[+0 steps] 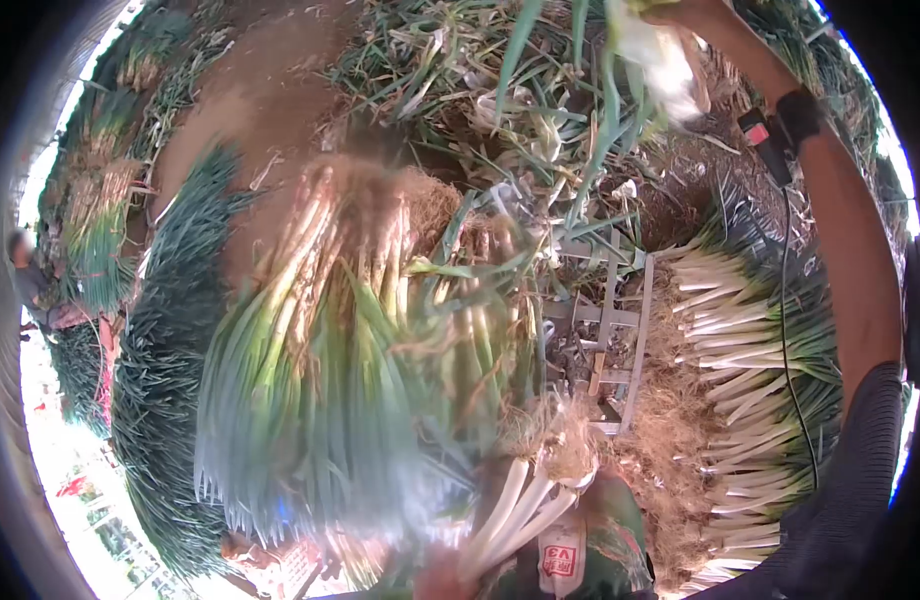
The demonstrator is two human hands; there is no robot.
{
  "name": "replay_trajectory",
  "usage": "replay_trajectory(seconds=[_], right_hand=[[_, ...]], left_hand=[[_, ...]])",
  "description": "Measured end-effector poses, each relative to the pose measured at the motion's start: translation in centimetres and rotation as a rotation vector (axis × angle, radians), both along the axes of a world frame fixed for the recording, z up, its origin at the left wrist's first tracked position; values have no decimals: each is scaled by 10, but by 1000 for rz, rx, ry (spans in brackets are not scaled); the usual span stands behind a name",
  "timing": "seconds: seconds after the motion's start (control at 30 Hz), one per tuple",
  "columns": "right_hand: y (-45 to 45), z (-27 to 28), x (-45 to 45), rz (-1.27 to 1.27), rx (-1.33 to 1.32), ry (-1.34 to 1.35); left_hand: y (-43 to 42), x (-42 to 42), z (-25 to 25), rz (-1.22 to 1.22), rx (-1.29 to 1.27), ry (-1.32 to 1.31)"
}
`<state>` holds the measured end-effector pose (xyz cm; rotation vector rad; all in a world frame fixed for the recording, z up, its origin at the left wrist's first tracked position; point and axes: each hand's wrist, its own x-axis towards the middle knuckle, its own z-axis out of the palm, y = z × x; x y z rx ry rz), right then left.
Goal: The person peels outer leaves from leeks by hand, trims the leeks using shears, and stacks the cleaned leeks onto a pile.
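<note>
At the bottom edge, my left hand [445, 578], blurred and partly cut off, is closed around a few peeled green onions [515, 505] with their roots pointing up. My right hand [685, 12] reaches to the top edge, closed on stripped onion leaves [615, 70] that hang down, with a blurred white part beside them. A black strap with a cable is on my right wrist. Between my hands lies a big pile of unpeeled green onions [330, 330], roots toward the top.
Peeled onions [730, 370] lie in a long row on the right. Discarded leaves [540, 120] cover the ground at the top. A metal frame [635, 345] stands right of centre. Dark green leaves [170, 370] line the left, and another person [30, 275] is at the far left.
</note>
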<state>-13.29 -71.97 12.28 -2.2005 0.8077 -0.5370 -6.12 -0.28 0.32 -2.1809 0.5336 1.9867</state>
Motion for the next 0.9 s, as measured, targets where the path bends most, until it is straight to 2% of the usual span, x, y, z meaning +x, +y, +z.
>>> replay_trajectory(seconds=[0.1,0.17,0.27,0.37,0.4,0.47,0.5,0.57,0.6,0.67,0.7,0.77,0.8,0.9], right_hand=[[31,-69,40,-41,-187,149],[53,-95,41,-39,-260,205],[167,-126,2,108,-115,212],[301,-162,-51,315,102,240],[334,-169,-62,362,156,243],[379,-176,-72,400,191,235],[390,-181,-75,409,193,217],[401,-206,-81,412,104,110],[404,-223,-85,413,61,57],[390,-257,-101,356,-69,211],[365,-273,-108,211,-58,341],[299,-264,-101,-99,44,466],[275,-237,-97,-261,131,456],[272,-212,-91,-4,391,312]], left_hand=[[5,5,-16,92,4,14],[1,6,-20,118,7,0],[-34,8,6,55,7,-170],[-2,14,-30,66,38,11],[-4,15,-28,-4,-4,-67],[-14,15,-19,-149,-95,-226],[-21,17,-14,-58,-60,-165],[-36,21,-5,129,15,-42],[-32,21,-7,105,-5,-40],[-18,21,-15,58,-46,-34],[-14,18,-16,59,-39,-45],[-4,12,-17,56,-18,-62],[3,11,-20,40,-48,-46],[28,8,-32,34,-121,-48]])
